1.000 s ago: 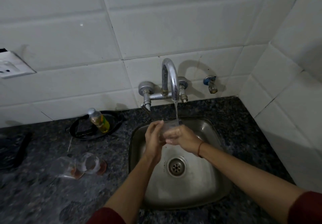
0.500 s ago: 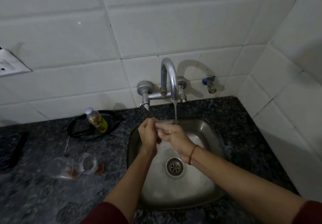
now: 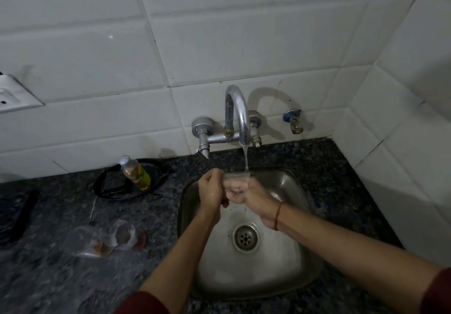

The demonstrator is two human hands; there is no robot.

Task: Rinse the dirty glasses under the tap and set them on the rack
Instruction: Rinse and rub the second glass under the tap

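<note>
Water from the tap [image 3: 240, 118] runs into one glass [image 3: 238, 176], gripped with curled fingers by the left hand [image 3: 211, 191] and the right hand [image 3: 252, 195] over the sink [image 3: 289, 185]. Two dirty glasses [image 3: 123, 234] wait on the counter [image 3: 61, 277]; no rack shows.

Left hand [image 3: 211, 193] and right hand [image 3: 249, 195] together grip a clear glass [image 3: 236, 179] above the sink [image 3: 288, 277]. Water [image 3: 246, 157] falls into it from the tap [image 3: 240, 116] above the hands. Two dirty glasses [image 3: 84, 240] [image 3: 122, 234] lie on the bench [image 3: 61, 277], left of the left hand.
</note>
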